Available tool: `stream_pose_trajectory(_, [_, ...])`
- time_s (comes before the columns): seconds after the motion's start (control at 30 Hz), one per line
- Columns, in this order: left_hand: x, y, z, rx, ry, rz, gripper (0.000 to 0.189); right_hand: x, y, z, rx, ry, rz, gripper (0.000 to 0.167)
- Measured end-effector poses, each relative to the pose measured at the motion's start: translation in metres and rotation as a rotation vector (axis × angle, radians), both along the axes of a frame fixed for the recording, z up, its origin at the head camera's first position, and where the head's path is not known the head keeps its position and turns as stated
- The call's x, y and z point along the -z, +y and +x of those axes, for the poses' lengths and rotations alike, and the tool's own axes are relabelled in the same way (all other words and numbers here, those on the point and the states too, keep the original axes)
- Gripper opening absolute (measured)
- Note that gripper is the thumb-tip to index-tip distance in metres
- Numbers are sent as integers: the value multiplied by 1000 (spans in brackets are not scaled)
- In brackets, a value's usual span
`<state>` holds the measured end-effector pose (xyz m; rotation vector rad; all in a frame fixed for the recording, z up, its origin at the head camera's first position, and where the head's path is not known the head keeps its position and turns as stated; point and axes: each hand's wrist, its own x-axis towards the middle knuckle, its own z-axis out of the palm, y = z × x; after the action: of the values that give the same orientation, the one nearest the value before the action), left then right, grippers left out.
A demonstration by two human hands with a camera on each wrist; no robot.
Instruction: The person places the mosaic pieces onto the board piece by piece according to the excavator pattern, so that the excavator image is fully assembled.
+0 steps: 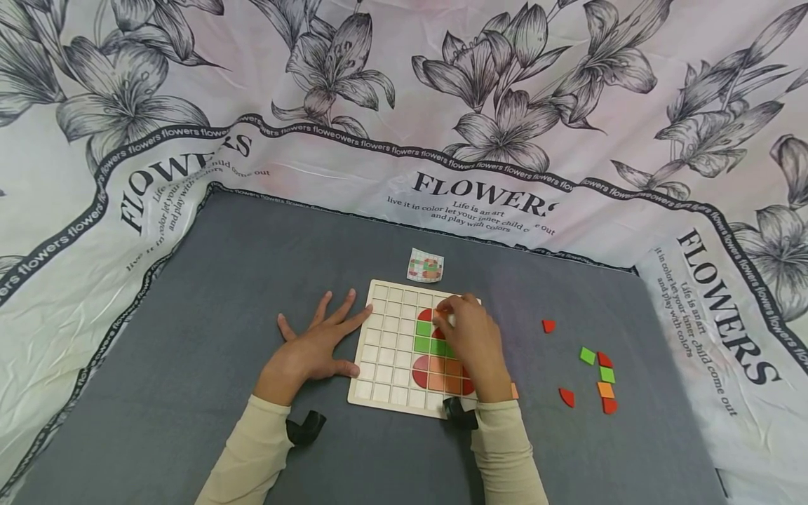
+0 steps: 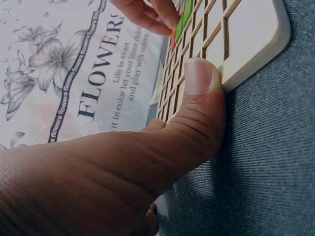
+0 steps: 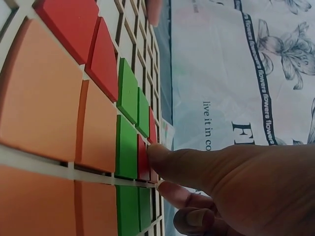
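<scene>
The left hand (image 1: 315, 348), fingers spread apart, touches the nine o'clock edge of the board (image 1: 360, 401) on the bench (image 1: 189, 337); a card (image 1: 426, 266) lies at twelve; the right hand's (image 1: 475, 337) grip clamps an orange tile (image 3: 154, 175) towards one; loose tiles (image 1: 588, 355) lie at three.

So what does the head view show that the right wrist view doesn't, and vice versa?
Only the head view: loose pieces right of the board and the whole left hand at its left edge.
Only the right wrist view: a green tile that the right hand hides in the head view.
Both: the board, its coloured tiles, at least part of the printed card beyond, and the right hand at those tiles.
</scene>
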<state>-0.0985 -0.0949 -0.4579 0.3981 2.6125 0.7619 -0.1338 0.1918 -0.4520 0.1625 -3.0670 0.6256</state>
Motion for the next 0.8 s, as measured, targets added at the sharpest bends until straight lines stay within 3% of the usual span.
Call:
stream_pose_trajectory(0.43, [-1, 1, 0, 5, -6, 7, 109, -4, -1, 1, 0, -46, -8, 15])
stream_pose_trajectory(0.8, [-2, 0, 1, -1, -5, -5, 108, -17, 21, 12, 26, 38, -92, 20])
